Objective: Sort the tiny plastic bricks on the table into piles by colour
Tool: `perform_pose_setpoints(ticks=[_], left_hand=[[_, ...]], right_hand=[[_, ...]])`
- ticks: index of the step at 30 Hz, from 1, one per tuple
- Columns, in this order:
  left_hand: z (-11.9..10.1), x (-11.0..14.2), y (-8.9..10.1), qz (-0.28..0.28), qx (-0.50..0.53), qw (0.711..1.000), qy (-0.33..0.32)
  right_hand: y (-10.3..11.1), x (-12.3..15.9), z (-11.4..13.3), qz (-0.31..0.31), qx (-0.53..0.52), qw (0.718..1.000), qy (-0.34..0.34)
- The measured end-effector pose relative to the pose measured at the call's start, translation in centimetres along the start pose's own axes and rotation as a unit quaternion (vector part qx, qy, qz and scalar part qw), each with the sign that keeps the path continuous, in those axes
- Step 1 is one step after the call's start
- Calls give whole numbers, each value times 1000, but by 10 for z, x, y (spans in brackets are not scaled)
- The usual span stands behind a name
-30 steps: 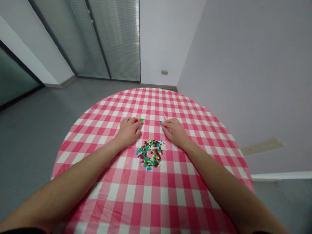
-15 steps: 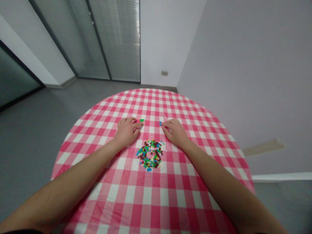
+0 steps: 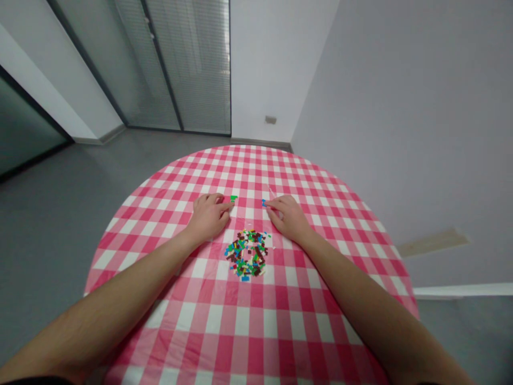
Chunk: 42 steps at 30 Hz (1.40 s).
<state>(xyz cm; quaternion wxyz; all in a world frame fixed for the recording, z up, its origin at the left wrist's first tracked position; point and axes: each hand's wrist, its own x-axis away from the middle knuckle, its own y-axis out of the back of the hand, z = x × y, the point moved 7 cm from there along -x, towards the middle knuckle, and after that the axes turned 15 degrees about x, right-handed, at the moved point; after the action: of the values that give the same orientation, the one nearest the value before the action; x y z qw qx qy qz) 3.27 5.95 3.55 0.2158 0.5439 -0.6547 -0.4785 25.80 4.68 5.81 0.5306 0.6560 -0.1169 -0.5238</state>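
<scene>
Round worktop (image 3: pixel 132 214), pink gingham cloth (image 3: pixel 240 321) over it. Loose pile of small coloured plastic bricks (image 3: pixel 246 255) mid-cloth, nearer person than hands. Left hand (image 3: pixel 208 217), right hand (image 3: pixel 288 217) palm-down beyond pile, well apart. Fingers open, gripping nothing: left index fingertip (image 3: pixel 229 203) just beside green brick (image 3: pixel 234 198); right index fingertip (image 3: pixel 267 203) at blue brick (image 3: pixel 263 202), contact unclear.

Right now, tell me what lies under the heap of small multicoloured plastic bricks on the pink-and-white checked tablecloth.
The pink-and-white checked tablecloth shows through gaps in the small multicoloured plastic bricks. Directly beneath the bricks it is covered, so nothing there can be seen.
</scene>
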Motion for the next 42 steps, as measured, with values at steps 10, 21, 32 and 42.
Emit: perform_pose_setpoints(ticks=[10, 21, 32, 42], left_hand=[[-2, -1, -2, 9, -16, 1000, -12], [-1, -2, -4, 28, -18, 999, 8], [-2, -2, -3, 27, -21, 999, 15], [-3, -2, -3, 27, -14, 1000, 2]], right_hand=[[0, 0, 0, -2, 1, 1000, 5], [-1, 1, 0, -11, 9, 1000, 10], [0, 0, 2, -3, 12, 1000, 13], [-2, 0, 0, 12, 6, 1000, 6]])
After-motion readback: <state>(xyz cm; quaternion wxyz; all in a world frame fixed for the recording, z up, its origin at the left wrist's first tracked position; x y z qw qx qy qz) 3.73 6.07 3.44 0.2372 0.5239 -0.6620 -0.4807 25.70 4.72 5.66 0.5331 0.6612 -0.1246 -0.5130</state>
